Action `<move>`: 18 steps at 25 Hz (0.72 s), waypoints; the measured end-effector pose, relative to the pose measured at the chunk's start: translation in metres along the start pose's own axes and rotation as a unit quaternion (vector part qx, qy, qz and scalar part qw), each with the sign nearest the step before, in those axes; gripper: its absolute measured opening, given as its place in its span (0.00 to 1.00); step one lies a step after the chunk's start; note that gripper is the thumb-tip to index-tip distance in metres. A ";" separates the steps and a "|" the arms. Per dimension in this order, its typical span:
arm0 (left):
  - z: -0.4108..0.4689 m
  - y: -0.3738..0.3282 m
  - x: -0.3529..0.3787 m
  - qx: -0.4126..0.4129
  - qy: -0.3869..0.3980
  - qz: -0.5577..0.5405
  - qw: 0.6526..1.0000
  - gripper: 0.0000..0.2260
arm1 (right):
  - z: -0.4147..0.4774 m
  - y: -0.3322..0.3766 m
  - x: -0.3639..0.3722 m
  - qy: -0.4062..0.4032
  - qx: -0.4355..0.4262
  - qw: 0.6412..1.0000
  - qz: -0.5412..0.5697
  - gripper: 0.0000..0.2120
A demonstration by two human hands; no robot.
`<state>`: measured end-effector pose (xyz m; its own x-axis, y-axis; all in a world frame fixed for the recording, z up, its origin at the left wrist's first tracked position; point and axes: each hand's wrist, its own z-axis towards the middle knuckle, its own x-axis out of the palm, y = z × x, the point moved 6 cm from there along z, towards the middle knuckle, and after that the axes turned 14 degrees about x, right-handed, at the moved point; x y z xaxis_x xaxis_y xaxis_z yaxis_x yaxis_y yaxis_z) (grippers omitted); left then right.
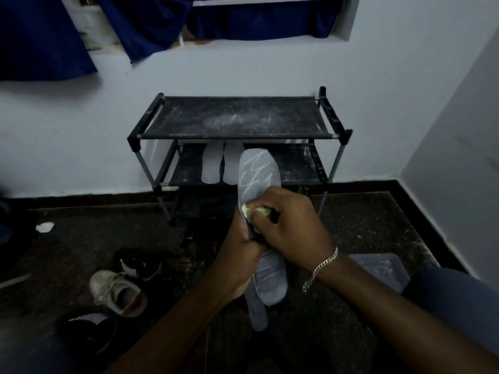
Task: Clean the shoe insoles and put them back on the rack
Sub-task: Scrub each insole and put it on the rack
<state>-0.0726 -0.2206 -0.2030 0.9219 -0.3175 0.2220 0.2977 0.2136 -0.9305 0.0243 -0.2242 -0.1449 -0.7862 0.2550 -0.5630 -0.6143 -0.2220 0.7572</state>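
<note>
Both hands meet mid-frame: the left hand (237, 255) grips two grey insoles (270, 282) upright, while the right hand (291, 225) presses a pale cloth (260, 211) against the front one. Beyond them, two white insoles (222, 164) lie on the rack (235, 117).

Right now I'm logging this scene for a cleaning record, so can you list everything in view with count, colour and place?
Shoe rack: one, black, dusty, against the wall.
Insoles on rack: two, pale grey, middle shelf.
Held insoles: apparently two, grey, stacked, upright in front of the rack.
Cloth: one, yellowish, pressed on the front insole.
Shoes: three, one beige and two black striped, floor at left.
Crumpled wad: one, white, floor far left.
Plastic tub: one, clear, floor at right.
Curtains: dark blue, over the window.
Bracelet: one, silver, right wrist.
Left hand: grips the insoles.
Right hand: holds the cloth.
</note>
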 end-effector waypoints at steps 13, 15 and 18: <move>0.000 -0.002 0.002 0.015 0.023 0.019 0.999 0.29 | 0.009 0.002 -0.002 -0.014 -0.007 1.000 0.007 0.04; 0.000 0.002 -0.001 0.010 0.021 0.032 0.999 0.24 | 0.004 0.005 0.003 0.023 -0.017 1.000 0.003 0.05; -0.001 0.003 -0.002 0.003 0.016 0.032 0.999 0.30 | 0.008 -0.003 -0.002 0.014 -0.007 1.000 -0.009 0.06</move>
<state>-0.0736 -0.2199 -0.2063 0.9306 -0.3327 0.1528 0.2404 0.2405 -0.9404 0.0282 -0.2161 -0.1436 -0.7759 0.2326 -0.5864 -0.6297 -0.2300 0.7420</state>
